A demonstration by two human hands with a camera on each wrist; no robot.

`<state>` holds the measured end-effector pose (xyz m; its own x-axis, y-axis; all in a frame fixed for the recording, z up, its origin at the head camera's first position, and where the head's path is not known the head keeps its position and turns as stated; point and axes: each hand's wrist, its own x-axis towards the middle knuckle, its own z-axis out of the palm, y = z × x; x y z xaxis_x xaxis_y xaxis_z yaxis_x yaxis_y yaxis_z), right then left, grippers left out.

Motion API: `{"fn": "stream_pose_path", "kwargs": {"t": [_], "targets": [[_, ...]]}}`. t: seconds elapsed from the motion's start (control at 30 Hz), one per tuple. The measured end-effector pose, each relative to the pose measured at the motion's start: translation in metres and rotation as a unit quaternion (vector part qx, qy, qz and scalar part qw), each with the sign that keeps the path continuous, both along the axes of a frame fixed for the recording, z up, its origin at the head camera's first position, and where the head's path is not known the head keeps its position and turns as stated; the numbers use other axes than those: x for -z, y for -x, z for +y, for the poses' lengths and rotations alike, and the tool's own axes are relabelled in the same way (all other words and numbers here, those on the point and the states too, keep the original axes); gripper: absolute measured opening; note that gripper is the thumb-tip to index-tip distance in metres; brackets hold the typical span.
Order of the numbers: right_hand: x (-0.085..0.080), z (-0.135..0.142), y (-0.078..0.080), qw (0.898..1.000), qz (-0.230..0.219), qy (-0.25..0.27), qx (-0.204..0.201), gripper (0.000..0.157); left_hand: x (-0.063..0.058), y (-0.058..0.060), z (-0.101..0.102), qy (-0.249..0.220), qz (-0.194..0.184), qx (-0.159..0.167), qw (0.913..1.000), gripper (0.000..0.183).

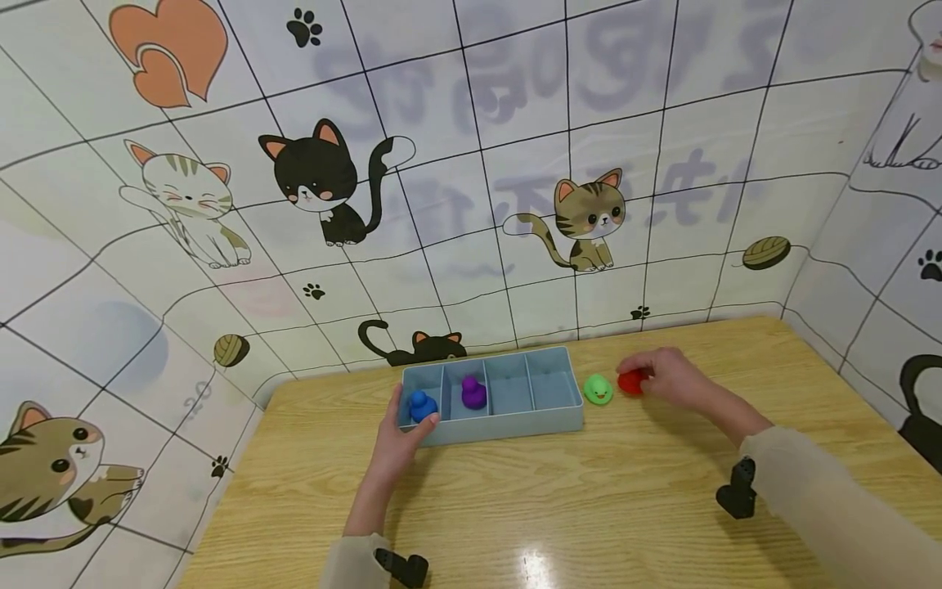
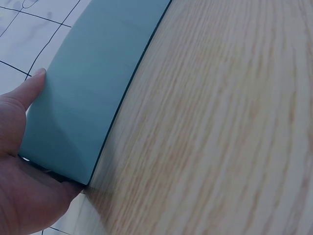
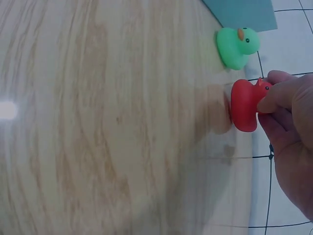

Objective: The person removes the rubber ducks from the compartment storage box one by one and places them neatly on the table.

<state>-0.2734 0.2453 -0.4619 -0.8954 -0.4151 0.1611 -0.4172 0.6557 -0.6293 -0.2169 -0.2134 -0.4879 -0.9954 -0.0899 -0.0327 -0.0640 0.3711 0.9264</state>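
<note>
My right hand [image 1: 679, 378] pinches a red rubber duck [image 3: 244, 105] by its head between thumb and fingers. Just left of it a green rubber duck [image 1: 598, 390] stands on the table beside the box's right end. The long blue-grey box [image 1: 500, 425] has several compartments in a row. A blue duck [image 1: 422, 406] sits in the leftmost one and a purple duck [image 1: 473, 393] in the one beside it. With thumb at the front rim and fingers round the left end, my left hand [image 1: 397, 442] grips the box, as the left wrist view also shows.
The wooden table [image 1: 515, 499] runs up to a wall [image 1: 471, 204] covered in grid lines and cartoon cats, close behind the box. Further wall panels stand at the left and right sides. Light glares off the table's front.
</note>
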Motion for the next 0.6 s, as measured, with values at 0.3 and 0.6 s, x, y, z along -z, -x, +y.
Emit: {"fn": "stream_pose_path", "kwargs": {"t": [0.3,0.6], "targets": [[0.008,0.001,-0.006,0.999,-0.011,0.015,0.041,0.04,0.001,0.0,0.001,-0.004,-0.004,0.002,1.0,0.099],[0.014,-0.001,-0.016,0.993,-0.008,0.038,0.111,0.038,0.002,-0.001,0.0,-0.003,-0.001,0.002,1.0,0.098]]}}
